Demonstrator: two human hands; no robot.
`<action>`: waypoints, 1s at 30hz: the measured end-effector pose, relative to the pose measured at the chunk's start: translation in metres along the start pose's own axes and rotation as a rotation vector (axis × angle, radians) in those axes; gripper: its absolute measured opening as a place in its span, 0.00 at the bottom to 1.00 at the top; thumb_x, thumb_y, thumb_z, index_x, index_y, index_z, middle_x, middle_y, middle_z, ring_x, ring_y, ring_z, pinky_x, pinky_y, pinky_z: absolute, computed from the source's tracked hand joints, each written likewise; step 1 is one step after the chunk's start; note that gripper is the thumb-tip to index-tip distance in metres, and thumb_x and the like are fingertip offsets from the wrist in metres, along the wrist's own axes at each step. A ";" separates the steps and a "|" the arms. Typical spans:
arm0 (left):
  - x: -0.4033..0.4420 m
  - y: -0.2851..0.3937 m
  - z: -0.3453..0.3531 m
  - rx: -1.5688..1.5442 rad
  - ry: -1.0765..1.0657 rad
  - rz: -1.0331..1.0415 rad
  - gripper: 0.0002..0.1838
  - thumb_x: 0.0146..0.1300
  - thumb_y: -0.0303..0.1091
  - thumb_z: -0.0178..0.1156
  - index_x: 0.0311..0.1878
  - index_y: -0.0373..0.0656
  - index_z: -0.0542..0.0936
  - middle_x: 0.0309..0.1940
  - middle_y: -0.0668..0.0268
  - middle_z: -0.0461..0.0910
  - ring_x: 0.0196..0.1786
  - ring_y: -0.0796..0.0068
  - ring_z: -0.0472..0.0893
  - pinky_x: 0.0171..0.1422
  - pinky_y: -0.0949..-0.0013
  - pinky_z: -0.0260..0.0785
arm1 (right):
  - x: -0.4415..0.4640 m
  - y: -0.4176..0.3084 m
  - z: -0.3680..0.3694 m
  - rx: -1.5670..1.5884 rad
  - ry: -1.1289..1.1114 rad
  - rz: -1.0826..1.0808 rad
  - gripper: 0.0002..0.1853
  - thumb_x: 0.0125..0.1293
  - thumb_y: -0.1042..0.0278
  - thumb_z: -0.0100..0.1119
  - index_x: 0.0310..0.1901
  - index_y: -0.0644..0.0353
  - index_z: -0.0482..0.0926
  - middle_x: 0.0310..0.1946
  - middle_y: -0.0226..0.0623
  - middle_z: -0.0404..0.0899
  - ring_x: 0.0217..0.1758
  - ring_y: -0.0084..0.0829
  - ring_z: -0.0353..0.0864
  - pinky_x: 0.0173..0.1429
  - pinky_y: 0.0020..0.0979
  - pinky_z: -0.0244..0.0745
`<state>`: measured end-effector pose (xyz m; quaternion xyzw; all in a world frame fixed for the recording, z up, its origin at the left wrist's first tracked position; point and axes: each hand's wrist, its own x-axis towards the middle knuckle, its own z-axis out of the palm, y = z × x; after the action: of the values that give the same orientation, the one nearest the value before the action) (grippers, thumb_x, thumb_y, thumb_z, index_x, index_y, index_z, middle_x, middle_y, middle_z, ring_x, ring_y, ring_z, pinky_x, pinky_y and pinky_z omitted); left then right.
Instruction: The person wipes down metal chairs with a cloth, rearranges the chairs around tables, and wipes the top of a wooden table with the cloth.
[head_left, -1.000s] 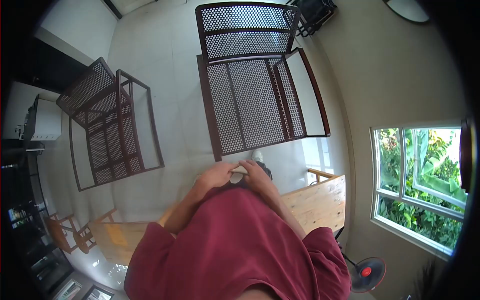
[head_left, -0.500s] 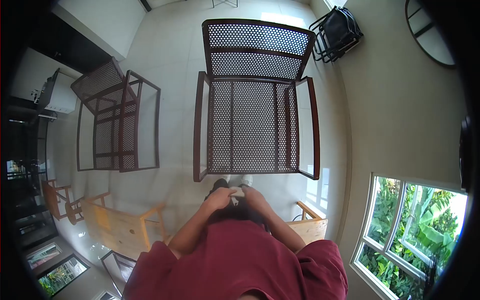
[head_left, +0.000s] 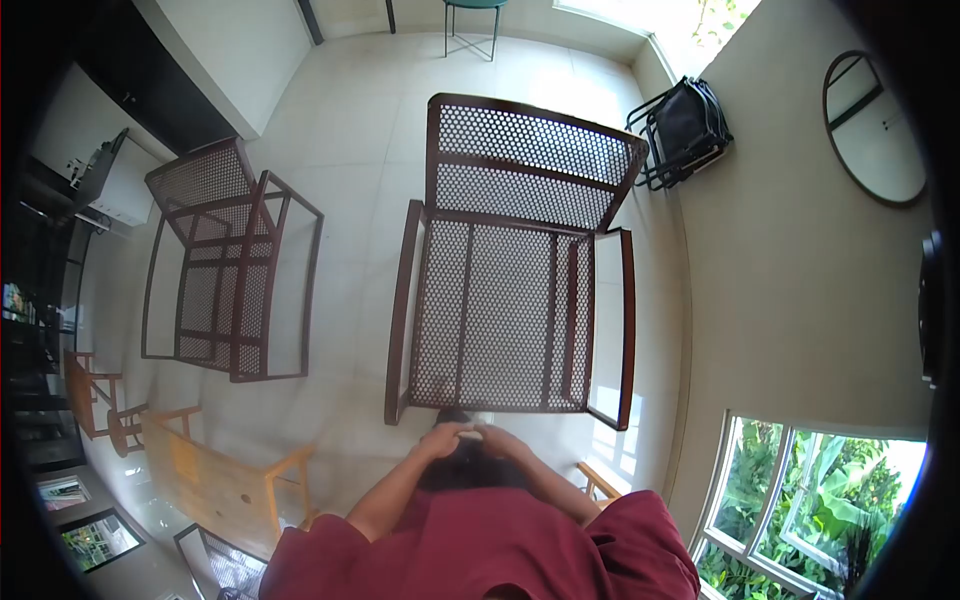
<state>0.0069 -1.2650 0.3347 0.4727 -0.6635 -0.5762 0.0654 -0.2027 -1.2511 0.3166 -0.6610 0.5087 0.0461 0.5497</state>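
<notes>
My left hand (head_left: 439, 441) and my right hand (head_left: 499, 442) are close together in front of my waist, both closed. Between them shows a small strip of a pale cloth (head_left: 470, 435), mostly hidden by my fingers. Just beyond my hands stands a dark brown perforated metal armchair (head_left: 510, 310), its seat toward me and its backrest on the far side. Neither hand touches the chair.
A similar brown chair (head_left: 225, 270) stands to the left. Wooden tables, one of them a wooden table (head_left: 215, 475), are at lower left. Folded black chairs (head_left: 685, 130) lean at the right wall, near a round mirror (head_left: 875, 130) and a window (head_left: 800, 500). A green stool (head_left: 472, 5) is far ahead.
The view has tilted upward, so the chairs sit lower in it and the green stool's seat shows. Both hands still hold the cloth, of which less is visible.
</notes>
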 end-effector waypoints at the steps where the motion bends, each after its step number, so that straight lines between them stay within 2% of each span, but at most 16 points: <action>1: 0.008 -0.001 0.002 0.039 -0.028 -0.047 0.25 0.57 0.21 0.49 0.58 0.44 0.80 0.55 0.51 0.80 0.59 0.51 0.78 0.64 0.60 0.69 | 0.008 0.007 -0.002 0.010 -0.077 0.040 0.27 0.59 0.75 0.48 0.63 0.56 0.70 0.54 0.54 0.78 0.57 0.55 0.78 0.59 0.49 0.74; 7: 0.040 -0.062 0.041 -0.058 0.057 -0.162 0.18 0.63 0.29 0.51 0.54 0.42 0.81 0.49 0.50 0.81 0.55 0.48 0.79 0.61 0.53 0.71 | 0.066 0.073 0.025 0.056 -0.136 0.150 0.29 0.59 0.74 0.47 0.63 0.45 0.76 0.49 0.52 0.82 0.54 0.53 0.81 0.59 0.47 0.75; 11: 0.098 -0.112 0.042 -0.069 0.116 -0.264 0.16 0.61 0.28 0.52 0.50 0.43 0.83 0.47 0.52 0.82 0.53 0.51 0.80 0.60 0.55 0.72 | 0.128 0.114 0.038 0.079 -0.215 0.235 0.28 0.60 0.74 0.45 0.62 0.45 0.76 0.50 0.51 0.82 0.56 0.52 0.80 0.59 0.48 0.75; 12: 0.118 -0.122 0.034 -0.029 0.215 -0.216 0.14 0.62 0.27 0.52 0.47 0.44 0.84 0.45 0.53 0.83 0.52 0.52 0.80 0.59 0.56 0.71 | 0.152 0.122 0.034 0.037 -0.177 0.205 0.25 0.60 0.74 0.46 0.60 0.51 0.77 0.50 0.54 0.81 0.57 0.53 0.79 0.59 0.49 0.75; 13: 0.146 -0.130 0.015 -0.135 0.242 -0.068 0.15 0.61 0.23 0.51 0.47 0.43 0.84 0.47 0.54 0.82 0.53 0.53 0.79 0.58 0.58 0.71 | 0.169 0.111 0.006 -0.113 -0.156 0.149 0.20 0.61 0.74 0.45 0.54 0.61 0.79 0.48 0.59 0.81 0.55 0.54 0.80 0.57 0.51 0.75; 14: 0.199 -0.143 -0.008 -0.053 0.477 -0.153 0.17 0.60 0.20 0.49 0.47 0.41 0.83 0.46 0.55 0.82 0.53 0.53 0.79 0.59 0.58 0.70 | 0.219 0.133 -0.006 -0.029 0.102 0.025 0.17 0.62 0.74 0.45 0.50 0.66 0.78 0.45 0.62 0.81 0.51 0.56 0.81 0.53 0.52 0.76; 16: 0.269 -0.138 -0.057 -0.146 0.637 -0.095 0.15 0.61 0.20 0.48 0.47 0.39 0.82 0.47 0.53 0.82 0.54 0.51 0.78 0.63 0.57 0.68 | 0.290 0.139 -0.068 0.010 0.279 -0.144 0.20 0.60 0.75 0.46 0.54 0.65 0.76 0.40 0.59 0.82 0.42 0.57 0.83 0.49 0.51 0.77; 17: 0.308 -0.151 -0.075 0.060 0.751 0.043 0.16 0.62 0.20 0.47 0.50 0.37 0.80 0.51 0.51 0.80 0.58 0.49 0.76 0.67 0.56 0.65 | 0.312 0.102 -0.131 -0.022 0.159 0.084 0.22 0.58 0.78 0.48 0.56 0.65 0.76 0.41 0.57 0.82 0.44 0.57 0.82 0.52 0.50 0.76; 19: 0.384 -0.157 -0.124 0.133 0.884 0.019 0.21 0.62 0.18 0.46 0.58 0.37 0.76 0.61 0.49 0.73 0.68 0.48 0.69 0.74 0.54 0.59 | 0.390 0.116 -0.180 0.089 0.376 -0.123 0.24 0.57 0.81 0.49 0.59 0.66 0.73 0.45 0.55 0.81 0.50 0.55 0.80 0.58 0.48 0.73; 21: 0.459 -0.173 -0.170 0.343 1.126 0.054 0.21 0.63 0.18 0.46 0.59 0.38 0.76 0.63 0.50 0.73 0.69 0.48 0.67 0.76 0.53 0.56 | 0.441 0.093 -0.243 0.014 0.537 -0.156 0.23 0.59 0.82 0.48 0.58 0.62 0.74 0.45 0.56 0.81 0.47 0.56 0.81 0.53 0.49 0.76; 23: 0.506 -0.172 -0.225 0.215 1.148 0.160 0.24 0.59 0.17 0.46 0.58 0.41 0.78 0.63 0.53 0.73 0.72 0.48 0.64 0.78 0.56 0.54 | 0.509 0.097 -0.278 -0.091 0.701 -0.310 0.21 0.59 0.82 0.47 0.56 0.60 0.74 0.44 0.56 0.81 0.47 0.56 0.81 0.53 0.49 0.76; 24: 0.522 -0.180 -0.238 0.276 1.172 0.080 0.25 0.58 0.16 0.46 0.58 0.41 0.79 0.63 0.54 0.74 0.72 0.48 0.65 0.77 0.56 0.55 | 0.535 0.099 -0.294 -0.220 0.876 -0.572 0.21 0.60 0.82 0.47 0.56 0.59 0.74 0.47 0.56 0.80 0.51 0.55 0.79 0.55 0.47 0.77; 25: 0.537 -0.190 -0.254 0.380 1.168 0.078 0.27 0.58 0.16 0.45 0.60 0.43 0.79 0.64 0.58 0.74 0.71 0.49 0.66 0.77 0.57 0.55 | 0.557 0.096 -0.307 -0.213 0.660 -0.343 0.22 0.61 0.81 0.47 0.57 0.55 0.74 0.53 0.55 0.78 0.56 0.54 0.77 0.58 0.46 0.76; 26: 0.547 -0.196 -0.265 0.475 1.106 0.033 0.30 0.58 0.16 0.44 0.63 0.46 0.77 0.65 0.62 0.73 0.72 0.50 0.64 0.77 0.56 0.55 | 0.567 0.093 -0.315 -0.336 0.676 -0.335 0.24 0.63 0.80 0.46 0.61 0.51 0.73 0.60 0.55 0.74 0.61 0.53 0.75 0.61 0.46 0.76; 28: 0.565 -0.212 -0.283 0.712 1.047 0.138 0.27 0.64 0.22 0.46 0.66 0.51 0.74 0.67 0.65 0.72 0.74 0.56 0.62 0.77 0.53 0.56 | 0.597 0.111 -0.310 -0.593 0.677 -0.245 0.28 0.67 0.73 0.44 0.69 0.43 0.67 0.75 0.44 0.58 0.76 0.46 0.59 0.76 0.48 0.56; 30: 0.581 -0.244 -0.281 0.866 0.845 0.068 0.27 0.68 0.27 0.45 0.71 0.51 0.67 0.71 0.67 0.66 0.75 0.61 0.62 0.77 0.55 0.56 | 0.607 0.127 -0.288 -0.580 0.686 -0.174 0.32 0.65 0.74 0.46 0.72 0.43 0.61 0.77 0.40 0.54 0.79 0.45 0.53 0.78 0.50 0.50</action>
<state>0.0023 -1.8436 -0.0413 0.6228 -0.7691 -0.0136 0.1431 -0.1481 -1.8354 -0.0338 -0.8049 0.5700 -0.0814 0.1434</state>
